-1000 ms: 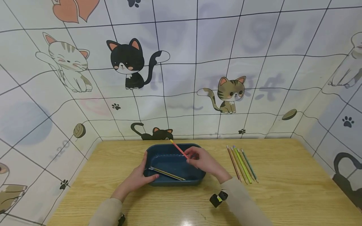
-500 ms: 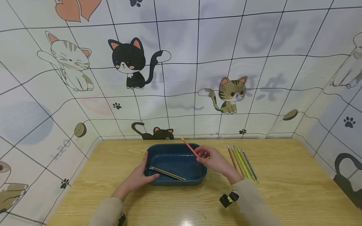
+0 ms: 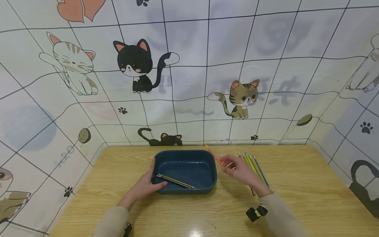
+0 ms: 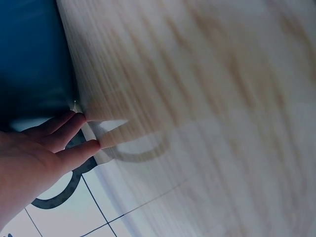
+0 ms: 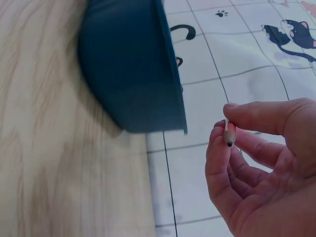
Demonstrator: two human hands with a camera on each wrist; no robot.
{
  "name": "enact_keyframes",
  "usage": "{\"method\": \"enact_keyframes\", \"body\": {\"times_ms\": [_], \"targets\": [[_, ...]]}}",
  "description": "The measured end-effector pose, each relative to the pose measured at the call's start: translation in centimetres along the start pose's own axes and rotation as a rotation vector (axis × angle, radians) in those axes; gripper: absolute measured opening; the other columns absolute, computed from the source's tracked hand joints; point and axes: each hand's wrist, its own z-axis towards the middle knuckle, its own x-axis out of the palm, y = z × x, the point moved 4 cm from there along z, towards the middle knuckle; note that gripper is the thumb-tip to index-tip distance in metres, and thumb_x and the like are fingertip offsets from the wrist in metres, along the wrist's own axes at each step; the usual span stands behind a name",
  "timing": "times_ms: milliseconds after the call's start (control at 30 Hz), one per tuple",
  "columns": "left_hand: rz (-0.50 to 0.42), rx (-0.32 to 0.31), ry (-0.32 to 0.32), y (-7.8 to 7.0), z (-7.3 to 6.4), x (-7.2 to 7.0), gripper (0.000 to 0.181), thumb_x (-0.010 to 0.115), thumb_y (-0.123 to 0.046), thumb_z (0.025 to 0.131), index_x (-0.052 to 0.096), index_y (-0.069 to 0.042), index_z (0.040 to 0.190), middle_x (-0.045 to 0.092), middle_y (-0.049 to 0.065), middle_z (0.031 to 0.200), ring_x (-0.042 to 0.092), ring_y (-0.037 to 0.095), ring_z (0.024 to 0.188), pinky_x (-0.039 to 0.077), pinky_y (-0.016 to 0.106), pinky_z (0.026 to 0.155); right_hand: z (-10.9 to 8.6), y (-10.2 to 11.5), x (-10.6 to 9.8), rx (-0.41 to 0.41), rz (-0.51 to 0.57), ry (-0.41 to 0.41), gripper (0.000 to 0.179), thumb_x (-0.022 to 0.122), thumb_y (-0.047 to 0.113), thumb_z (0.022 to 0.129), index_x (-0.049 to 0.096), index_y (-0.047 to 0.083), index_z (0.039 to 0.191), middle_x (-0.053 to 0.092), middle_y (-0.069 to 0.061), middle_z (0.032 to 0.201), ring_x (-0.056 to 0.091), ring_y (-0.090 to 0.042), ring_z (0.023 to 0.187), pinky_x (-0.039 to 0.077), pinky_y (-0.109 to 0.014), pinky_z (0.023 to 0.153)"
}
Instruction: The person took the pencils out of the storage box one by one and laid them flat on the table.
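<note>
My left hand holds the left end of a dark blue tray, its thumb over the near rim and its fingers along the outer side. Between thumb and fingertips my right hand pinches a red pencil with a yellow end, held tilted just off the tray's right side. In the right wrist view the sharpened dark tip of this pencil points toward the camera, and the tray stands apart from it. Gold and dark pencils lie slanted inside the tray.
Several coloured pencils lie on the wooden table to the right, partly hidden behind my right hand and wrist. A cloth wall printed with cats and grid lines rises behind the table's back edge.
My right hand has moved right with the red pencil, from above the tray to beyond its right rim. The left hand stays on the tray; the pencils inside have not moved.
</note>
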Motion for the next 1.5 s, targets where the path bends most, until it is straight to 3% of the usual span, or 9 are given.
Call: {"method": "enact_keyframes", "body": {"times_ms": [433, 867, 1000, 1233, 1500], "targets": [[-0.017, -0.015, 0.013, -0.1, -0.1, 0.1, 0.110, 0.074, -0.040, 0.084, -0.003, -0.005, 0.154, 0.020, 0.034, 0.151, 0.028, 0.048, 0.135, 0.025, 0.057, 0.107, -2.7, -2.9, -2.6, 0.084, -0.096, -0.054, 0.027, 0.062, 0.004, 0.093, 0.058, -0.004, 0.118, 0.059, -0.009, 0.098, 0.058, -0.021, 0.082, 0.049, -0.033, 0.063], [-0.021, -0.002, 0.008, 0.0, -0.1, 0.1, 0.110, 0.074, -0.040, 0.084, -0.004, -0.006, 0.155, 0.018, 0.032, 0.152, 0.027, 0.047, 0.136, 0.024, 0.057, 0.108, -4.8, -5.5, -5.6, 0.089, -0.156, -0.125, 0.030, 0.059, 0.002, 0.092, 0.056, -0.007, 0.120, 0.061, -0.015, 0.097, 0.059, -0.022, 0.080, 0.049, -0.030, 0.061], [-0.031, -0.007, 0.014, 0.1, -0.1, 0.1, 0.111, 0.074, -0.040, 0.084, -0.005, -0.006, 0.155, 0.016, 0.030, 0.154, 0.024, 0.046, 0.137, 0.023, 0.057, 0.108, -5.4, -6.9, -6.6, 0.110, -0.150, -0.145, 0.034, 0.059, 0.002, 0.093, 0.052, -0.008, 0.125, 0.059, -0.017, 0.097, 0.060, -0.024, 0.079, 0.049, -0.030, 0.059], [-0.035, 0.001, 0.011, 0.0, -0.1, 0.1, 0.111, 0.074, -0.040, 0.084, -0.005, -0.006, 0.154, 0.013, 0.029, 0.155, 0.024, 0.046, 0.137, 0.024, 0.056, 0.108, -6.5, -9.3, -8.4, 0.215, -0.185, -0.163, 0.039, 0.060, 0.007, 0.095, 0.048, -0.008, 0.129, 0.059, -0.018, 0.102, 0.060, -0.028, 0.087, 0.050, -0.030, 0.061], [-0.030, 0.005, 0.008, -0.1, -0.1, 0.0, 0.111, 0.074, -0.040, 0.084, -0.005, -0.005, 0.154, 0.011, 0.028, 0.155, 0.024, 0.046, 0.137, 0.024, 0.056, 0.108, -6.8, -10.6, -9.5, 0.211, -0.324, -0.173, 0.034, 0.061, 0.002, 0.092, 0.052, -0.012, 0.121, 0.062, -0.020, 0.099, 0.061, -0.036, 0.090, 0.051, -0.041, 0.069]]}}
